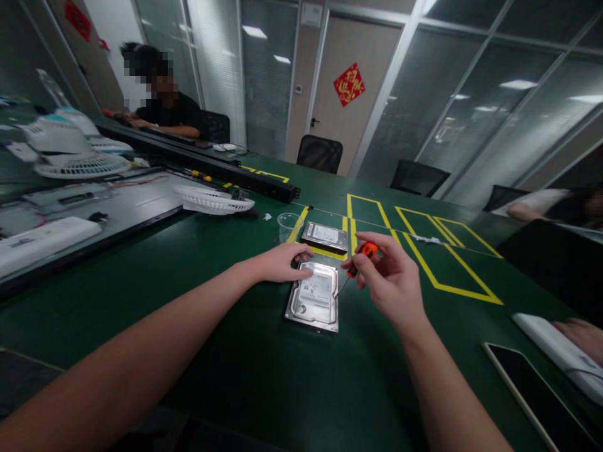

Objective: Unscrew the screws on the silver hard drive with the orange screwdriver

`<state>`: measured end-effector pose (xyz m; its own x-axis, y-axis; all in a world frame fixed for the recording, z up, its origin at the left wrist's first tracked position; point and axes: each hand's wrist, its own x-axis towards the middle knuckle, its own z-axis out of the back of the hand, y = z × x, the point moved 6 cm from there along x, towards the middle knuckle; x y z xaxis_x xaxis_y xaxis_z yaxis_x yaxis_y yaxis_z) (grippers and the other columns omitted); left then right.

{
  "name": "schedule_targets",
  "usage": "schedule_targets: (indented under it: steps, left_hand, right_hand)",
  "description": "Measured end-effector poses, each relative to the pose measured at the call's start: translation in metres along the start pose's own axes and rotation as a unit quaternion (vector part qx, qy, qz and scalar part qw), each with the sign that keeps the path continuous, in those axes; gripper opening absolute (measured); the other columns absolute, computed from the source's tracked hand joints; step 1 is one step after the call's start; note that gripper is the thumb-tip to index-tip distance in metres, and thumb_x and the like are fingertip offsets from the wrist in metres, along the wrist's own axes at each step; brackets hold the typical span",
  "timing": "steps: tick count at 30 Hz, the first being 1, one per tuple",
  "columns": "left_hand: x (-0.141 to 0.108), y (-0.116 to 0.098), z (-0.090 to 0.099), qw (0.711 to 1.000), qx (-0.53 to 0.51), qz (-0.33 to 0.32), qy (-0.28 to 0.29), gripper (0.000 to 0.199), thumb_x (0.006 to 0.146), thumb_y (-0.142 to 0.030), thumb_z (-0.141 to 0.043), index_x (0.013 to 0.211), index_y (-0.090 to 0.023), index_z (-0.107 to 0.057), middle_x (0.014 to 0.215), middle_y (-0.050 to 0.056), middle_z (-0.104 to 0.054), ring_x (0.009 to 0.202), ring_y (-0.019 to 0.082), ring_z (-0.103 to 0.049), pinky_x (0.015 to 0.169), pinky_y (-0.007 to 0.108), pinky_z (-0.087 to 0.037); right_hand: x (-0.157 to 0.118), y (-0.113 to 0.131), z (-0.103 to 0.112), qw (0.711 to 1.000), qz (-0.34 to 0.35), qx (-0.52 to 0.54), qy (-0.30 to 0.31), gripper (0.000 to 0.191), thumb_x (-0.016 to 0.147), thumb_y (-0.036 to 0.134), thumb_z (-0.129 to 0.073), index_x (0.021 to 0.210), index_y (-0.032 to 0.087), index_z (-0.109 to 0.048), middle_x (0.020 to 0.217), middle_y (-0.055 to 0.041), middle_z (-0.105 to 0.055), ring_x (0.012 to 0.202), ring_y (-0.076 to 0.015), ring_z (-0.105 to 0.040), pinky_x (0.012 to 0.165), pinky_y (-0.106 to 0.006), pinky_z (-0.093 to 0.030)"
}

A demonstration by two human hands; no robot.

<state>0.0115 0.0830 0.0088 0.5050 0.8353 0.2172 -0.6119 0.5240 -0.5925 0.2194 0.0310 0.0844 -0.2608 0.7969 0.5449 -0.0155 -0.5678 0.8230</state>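
A silver hard drive (315,298) lies label side up on the green table in front of me. My left hand (285,262) grips its far left corner, thumb on top and fingers curled by the far edge. In my right hand (389,273) is an orange and black screwdriver (369,251), held between thumb and fingers. Its thin shaft slants down to the drive's right edge; whether the tip sits in a screw is too small to tell. Just beyond lies a second hard drive (325,235), inside a yellow tape outline.
A clear plastic cup (288,226) stands left of the second drive. White fan parts (214,199) and a long black bar (254,182) occupy the left side. A phone (532,389) and a white power strip (556,351) lie at right, near another person's hand (581,336). One person (172,113) sits far left.
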Motion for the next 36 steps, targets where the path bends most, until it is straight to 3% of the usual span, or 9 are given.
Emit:
schedule_targets:
  steps: [5,36]
  left_hand:
    - [-0.0002,-0.0006,0.0001,1.000,0.003,-0.001,0.002,0.052,0.086,-0.050,-0.068,0.126,-0.018,-0.064,0.108,0.008,-0.067,0.095,0.023,-0.063,0.083,0.033,-0.048]
    - [0.0002,0.0011,-0.0008,1.000,0.003,0.003,0.003,0.053,0.086,-0.052,-0.068,0.127,-0.018,-0.063,0.110,0.009,-0.067,0.097,0.023,-0.064,0.084,0.032,-0.048]
  right_hand:
    - [0.0008,-0.0002,-0.0008,0.998,0.001,0.064,0.022,0.033,0.101,0.029,-0.059,0.133,0.032,-0.068,0.115,-0.0080,-0.069,0.082,-0.0174,-0.070,0.051,-0.026,-0.055]
    - [0.0003,-0.0007,0.0013,0.998,0.004,0.061,0.016,0.036,0.100,0.028,-0.061,0.135,0.031,-0.067,0.110,-0.0077,-0.069,0.085,-0.0187,-0.069,0.050,-0.026,-0.057]
